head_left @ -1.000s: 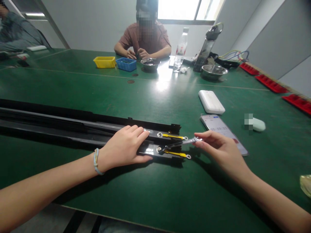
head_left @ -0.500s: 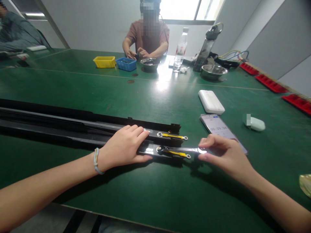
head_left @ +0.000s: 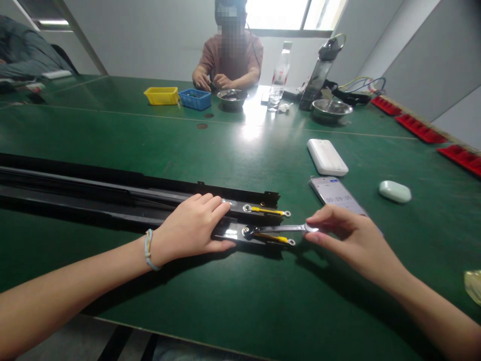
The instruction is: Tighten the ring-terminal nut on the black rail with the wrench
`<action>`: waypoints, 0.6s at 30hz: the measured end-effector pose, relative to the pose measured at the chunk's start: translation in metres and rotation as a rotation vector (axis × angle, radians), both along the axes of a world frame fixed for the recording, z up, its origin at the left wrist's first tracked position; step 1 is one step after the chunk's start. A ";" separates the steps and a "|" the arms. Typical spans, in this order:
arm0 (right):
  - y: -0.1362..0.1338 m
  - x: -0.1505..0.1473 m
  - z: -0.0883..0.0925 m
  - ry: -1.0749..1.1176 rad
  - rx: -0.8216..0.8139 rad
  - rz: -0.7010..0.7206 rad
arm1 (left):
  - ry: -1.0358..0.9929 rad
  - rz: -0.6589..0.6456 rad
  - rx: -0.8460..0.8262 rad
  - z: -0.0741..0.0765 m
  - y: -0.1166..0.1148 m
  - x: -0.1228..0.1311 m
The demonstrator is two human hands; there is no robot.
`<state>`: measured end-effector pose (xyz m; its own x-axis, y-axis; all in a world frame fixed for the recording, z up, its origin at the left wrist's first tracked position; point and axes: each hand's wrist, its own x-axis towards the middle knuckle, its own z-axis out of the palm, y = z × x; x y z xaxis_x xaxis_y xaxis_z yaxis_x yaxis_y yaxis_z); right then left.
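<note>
A long black metal rail (head_left: pixel 112 198) lies across the green table (head_left: pixel 233 291), with its right end in front of me. My left hand (head_left: pixel 191 228) rests flat on that end, fingers stretched out. Two yellow-sleeved wire lugs (head_left: pixel 267 211) are fastened at the rail's end. My right hand (head_left: pixel 347 238) pinches the far end of a small silver wrench (head_left: pixel 280 229). The wrench's head sits on the nearer lug's fastener (head_left: pixel 247 231).
A phone (head_left: pixel 336 193), a white power bank (head_left: pixel 326 157) and a white earbud case (head_left: pixel 395 191) lie to the right. Across the table a person (head_left: pixel 229 57) works by yellow (head_left: pixel 162 95) and blue (head_left: pixel 195 99) bins, steel bowls (head_left: pixel 331 109) and bottles (head_left: pixel 278 75). Red trays (head_left: pixel 419 130) line the right edge.
My right hand swung the wrench handle toward me about the fastener, then back up a little. My left hand has stayed on the rail.
</note>
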<state>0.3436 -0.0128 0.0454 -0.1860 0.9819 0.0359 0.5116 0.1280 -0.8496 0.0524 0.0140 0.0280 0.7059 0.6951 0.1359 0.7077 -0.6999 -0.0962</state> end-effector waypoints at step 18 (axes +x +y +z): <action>0.011 0.012 -0.015 -0.230 0.276 0.073 | 0.018 0.002 -0.008 -0.003 0.005 0.001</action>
<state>0.3556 -0.0020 0.0305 -0.2889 0.9251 0.2464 0.6664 0.3791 -0.6421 0.0532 0.0187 0.0250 0.7067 0.6976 0.1179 0.7074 -0.6993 -0.1030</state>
